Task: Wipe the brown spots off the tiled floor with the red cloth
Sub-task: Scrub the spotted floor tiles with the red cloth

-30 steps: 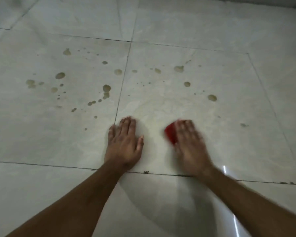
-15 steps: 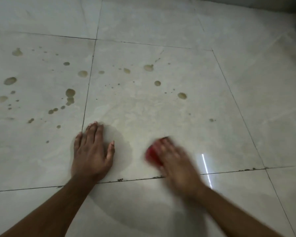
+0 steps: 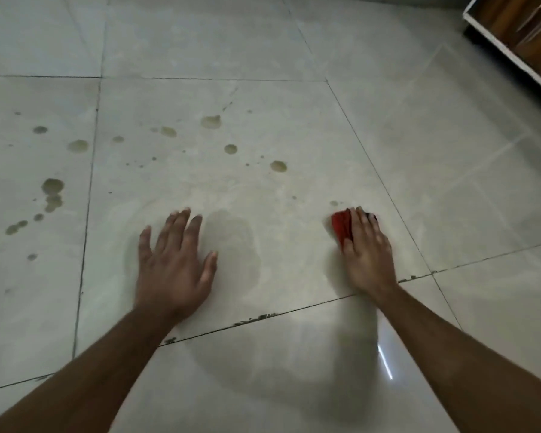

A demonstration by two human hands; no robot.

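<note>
My right hand (image 3: 369, 251) presses a folded red cloth (image 3: 341, 228) flat onto the pale tiled floor (image 3: 294, 245); most of the cloth is hidden under the fingers. A small brown spot (image 3: 334, 203) lies just beyond the cloth. Several brown spots (image 3: 278, 166) are scattered farther out, with larger ones (image 3: 52, 185) on the tile to the left. My left hand (image 3: 174, 264) lies palm down on the floor with fingers spread, holding nothing.
A wooden piece of furniture with a white edge (image 3: 512, 48) stands at the top right corner. Dark grout lines (image 3: 263, 317) cross the floor beneath my wrists. A bright light reflection (image 3: 384, 360) shows on the near tile.
My right hand has slid the red cloth to the right and forward, toward the small spot. The view has shifted right, bringing the furniture into sight. The left hand stays planted on the floor.
</note>
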